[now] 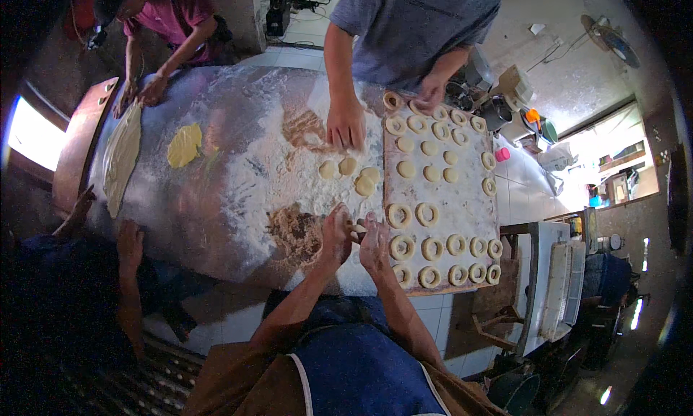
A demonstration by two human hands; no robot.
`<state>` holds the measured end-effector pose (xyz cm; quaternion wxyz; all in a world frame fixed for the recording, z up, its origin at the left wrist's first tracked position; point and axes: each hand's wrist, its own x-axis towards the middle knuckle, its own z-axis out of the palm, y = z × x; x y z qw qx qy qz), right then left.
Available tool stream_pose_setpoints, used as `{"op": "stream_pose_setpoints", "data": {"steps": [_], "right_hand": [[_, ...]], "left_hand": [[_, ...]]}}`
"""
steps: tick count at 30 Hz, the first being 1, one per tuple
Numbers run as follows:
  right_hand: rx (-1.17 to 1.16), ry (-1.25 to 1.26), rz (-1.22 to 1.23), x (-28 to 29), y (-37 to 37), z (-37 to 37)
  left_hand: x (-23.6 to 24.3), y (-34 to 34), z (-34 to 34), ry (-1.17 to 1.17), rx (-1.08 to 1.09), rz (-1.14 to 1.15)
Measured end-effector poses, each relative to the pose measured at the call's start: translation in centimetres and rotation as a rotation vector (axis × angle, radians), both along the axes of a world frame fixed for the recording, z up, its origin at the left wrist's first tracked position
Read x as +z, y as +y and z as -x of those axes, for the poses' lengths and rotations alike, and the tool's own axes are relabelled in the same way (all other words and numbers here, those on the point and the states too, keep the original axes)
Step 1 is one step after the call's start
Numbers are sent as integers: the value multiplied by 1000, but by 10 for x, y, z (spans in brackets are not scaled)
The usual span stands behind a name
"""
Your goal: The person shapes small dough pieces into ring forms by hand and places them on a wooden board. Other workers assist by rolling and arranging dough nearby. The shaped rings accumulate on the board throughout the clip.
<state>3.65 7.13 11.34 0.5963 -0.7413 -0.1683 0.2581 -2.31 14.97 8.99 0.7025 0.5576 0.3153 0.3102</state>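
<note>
My left hand [335, 237] and my right hand [373, 246] meet at the near edge of the table, fingers curled around a small piece of dough [356, 230]. Much of that piece is hidden by my fingers. Left of my left hand lies a heap of brown crumbly filling [294, 237] on the floured metal table [209, 235]. Beyond my hands, several flat rounds of dough [367, 180] rest in the flour. Close to my right hand is a wooden board [462, 207] bearing rows of dough rings [402, 247] and plain dough balls [432, 173].
Across the table a co-worker's hand [346, 127] reaches down to the flour. At the far left, another person's hands touch a long dough sheet [121, 160]. A yellow slab of fat or dough [185, 145] lies mid-table. A person in dark clothes sits at my left.
</note>
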Motion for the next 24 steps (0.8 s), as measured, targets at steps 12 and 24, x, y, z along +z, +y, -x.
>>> {"op": "stream_pose_setpoints", "data": {"steps": [12, 24], "right_hand": [[5, 4, -178, -7, -59, -48], [250, -421, 230, -6, -165, -149]], "left_hand": [[-69, -49, -60, -365, -41, 741], [-92, -149, -159, 23, -253, 75]]}}
